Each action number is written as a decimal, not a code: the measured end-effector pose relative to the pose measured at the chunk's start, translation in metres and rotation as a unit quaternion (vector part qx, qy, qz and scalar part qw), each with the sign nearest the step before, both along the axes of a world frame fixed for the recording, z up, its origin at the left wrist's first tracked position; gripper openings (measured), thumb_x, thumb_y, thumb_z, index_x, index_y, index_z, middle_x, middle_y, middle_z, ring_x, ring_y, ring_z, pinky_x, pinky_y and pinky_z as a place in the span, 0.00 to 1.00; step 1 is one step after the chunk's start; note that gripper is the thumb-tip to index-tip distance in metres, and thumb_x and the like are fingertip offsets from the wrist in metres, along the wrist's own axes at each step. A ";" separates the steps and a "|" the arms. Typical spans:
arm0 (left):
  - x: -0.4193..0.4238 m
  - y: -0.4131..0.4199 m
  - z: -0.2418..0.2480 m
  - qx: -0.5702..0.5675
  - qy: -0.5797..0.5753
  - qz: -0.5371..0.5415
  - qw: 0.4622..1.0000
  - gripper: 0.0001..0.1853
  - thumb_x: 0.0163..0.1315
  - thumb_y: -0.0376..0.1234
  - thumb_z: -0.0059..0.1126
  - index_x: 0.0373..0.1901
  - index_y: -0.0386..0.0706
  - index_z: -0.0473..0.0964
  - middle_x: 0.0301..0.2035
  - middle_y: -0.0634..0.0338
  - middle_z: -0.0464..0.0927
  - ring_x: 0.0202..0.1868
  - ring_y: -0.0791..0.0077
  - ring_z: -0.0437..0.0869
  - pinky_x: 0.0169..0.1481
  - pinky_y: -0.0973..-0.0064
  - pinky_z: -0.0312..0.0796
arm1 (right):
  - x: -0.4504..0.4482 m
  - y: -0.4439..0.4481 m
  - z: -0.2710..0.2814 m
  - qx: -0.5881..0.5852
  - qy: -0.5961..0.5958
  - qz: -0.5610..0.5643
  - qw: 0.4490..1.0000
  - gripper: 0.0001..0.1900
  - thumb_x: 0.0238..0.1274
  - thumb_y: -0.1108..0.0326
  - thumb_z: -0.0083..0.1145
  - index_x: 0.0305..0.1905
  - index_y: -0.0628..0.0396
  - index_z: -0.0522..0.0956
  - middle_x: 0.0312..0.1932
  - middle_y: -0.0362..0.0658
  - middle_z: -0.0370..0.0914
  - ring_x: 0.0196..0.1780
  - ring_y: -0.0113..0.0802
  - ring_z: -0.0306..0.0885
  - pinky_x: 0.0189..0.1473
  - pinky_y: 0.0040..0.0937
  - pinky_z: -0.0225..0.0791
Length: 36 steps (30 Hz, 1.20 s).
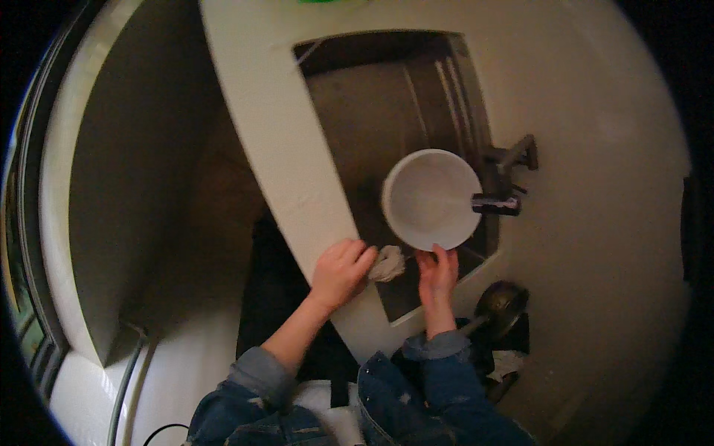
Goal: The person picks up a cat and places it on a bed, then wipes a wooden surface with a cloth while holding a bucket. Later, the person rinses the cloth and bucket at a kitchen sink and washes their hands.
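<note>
A round white bowl (430, 202) is in the sink (357, 122), under the faucet head (496, 204). My right hand (438, 276) grips the bowl's near rim, with fingertips at its edge and the other fingers partly hidden below. A pale crumpled cloth (387, 264) sticks out from my left hand (345, 270), which holds it over the sink's left edge. The bowl's inside looks plain white; a faint streak below the faucet head is too blurred to name.
A light countertop (279, 139) surrounds the sink. The dark faucet (510, 164) rises at the right. Near my right forearm lies a metal ladle or small pan (502, 306) among dark items. Something green (323, 1) shows at the far edge. A window (22, 267) is at the left.
</note>
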<state>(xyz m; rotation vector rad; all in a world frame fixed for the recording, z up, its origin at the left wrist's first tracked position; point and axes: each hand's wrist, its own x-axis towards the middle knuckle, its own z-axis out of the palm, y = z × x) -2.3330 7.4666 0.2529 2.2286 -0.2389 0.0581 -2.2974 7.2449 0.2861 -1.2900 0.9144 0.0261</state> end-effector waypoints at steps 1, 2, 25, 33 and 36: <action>-0.001 0.003 0.003 0.008 0.004 0.002 1.000 0.22 0.44 0.30 0.65 0.46 0.46 0.76 0.39 0.57 0.77 0.43 0.60 0.81 0.44 0.66 0.76 | -0.002 0.003 0.001 -0.008 0.000 0.010 1.000 0.25 0.65 0.71 0.59 0.65 0.55 0.67 0.62 0.45 0.71 0.61 0.43 0.73 0.63 0.44 0.70; 0.001 0.005 0.008 0.018 0.006 -0.004 1.000 0.24 0.42 0.31 0.67 0.46 0.46 0.76 0.39 0.57 0.77 0.43 0.60 0.81 0.44 0.65 0.76 | -0.003 0.008 0.001 -0.014 -0.012 0.016 1.000 0.26 0.65 0.71 0.60 0.67 0.55 0.66 0.63 0.45 0.69 0.62 0.42 0.72 0.63 0.44 0.70; 0.127 0.112 0.125 0.111 0.006 0.117 0.987 0.24 0.60 0.37 0.65 0.56 0.40 0.73 0.52 0.47 0.74 0.57 0.48 0.73 0.64 0.59 0.65 | -0.006 0.056 -0.051 0.269 0.011 -0.103 0.957 0.22 0.64 0.68 0.62 0.61 0.51 0.69 0.58 0.45 0.73 0.60 0.45 0.73 0.60 0.48 0.73; 0.372 0.180 0.217 -0.542 0.126 0.179 0.811 0.30 0.71 0.54 0.53 0.56 0.36 0.73 0.51 0.50 0.80 0.54 0.61 0.83 0.57 0.67 0.75 | -0.009 0.036 -0.047 0.236 0.102 -0.012 0.966 0.19 0.68 0.65 0.61 0.60 0.53 0.71 0.57 0.47 0.74 0.60 0.51 0.75 0.59 0.49 0.74; 0.416 0.178 0.241 -0.638 0.229 0.111 0.727 0.27 0.72 0.50 0.53 0.56 0.34 0.71 0.57 0.45 0.77 0.61 0.56 0.79 0.67 0.60 0.72 | -0.007 0.033 -0.048 0.248 0.076 -0.025 0.965 0.17 0.68 0.67 0.61 0.58 0.54 0.72 0.55 0.46 0.75 0.56 0.49 0.77 0.58 0.48 0.75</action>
